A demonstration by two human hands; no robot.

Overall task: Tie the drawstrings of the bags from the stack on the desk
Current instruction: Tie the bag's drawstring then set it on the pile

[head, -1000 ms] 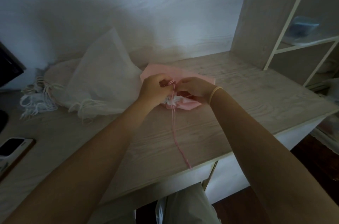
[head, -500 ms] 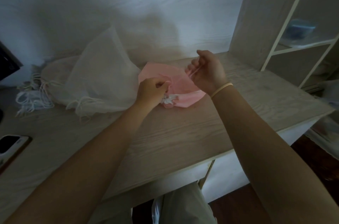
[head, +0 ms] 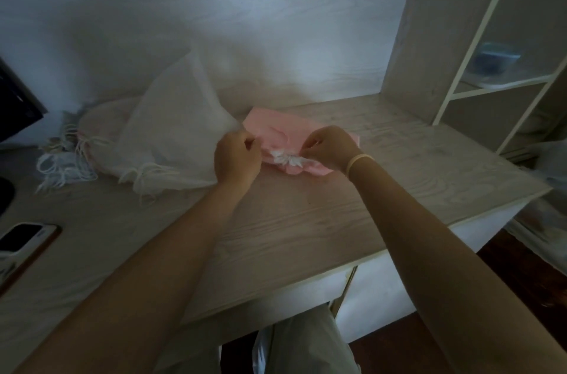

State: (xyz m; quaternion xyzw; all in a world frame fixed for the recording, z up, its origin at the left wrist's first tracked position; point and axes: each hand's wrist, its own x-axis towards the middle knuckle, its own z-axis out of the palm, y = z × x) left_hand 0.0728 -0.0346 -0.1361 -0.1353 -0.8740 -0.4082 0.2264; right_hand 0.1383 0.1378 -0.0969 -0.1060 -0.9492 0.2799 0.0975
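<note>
At the far left a dark screen (head: 18,103) is standing at the frame edge, and a phone (head: 23,240) is lying face up on the bench (head: 291,220) near its front left edge. Behind the phone, a stack of white bags (head: 101,134) is lying flat against the wall, its loose white drawstrings (head: 61,165) trailing toward the left. One sheer white bag (head: 171,128) is resting on top of that stack, one corner sticking up against the wall.

The left hand (head: 236,159) is hovering just right of the sheer bag with its fingers curled into the palm; the drawstring is too thin to make out there, so whether the fingers are pinching it cannot be told. Between the two hands the pink bag (head: 285,134) is lying flat on the middle of the bench, its mouth gathered into a white puckered bunch (head: 287,159) facing the person. The right hand (head: 329,145) is sitting just beside that bunch, its fingers (head: 310,146) curled together in a pinch at the gathered mouth, though the cord itself is not visible in the grip. A pale band (head: 359,160) is circling the right wrist.

At the right a shelf unit (head: 454,36) is standing on the bench, and a blurred blue object (head: 497,62) is sitting on one of its shelves.
</note>
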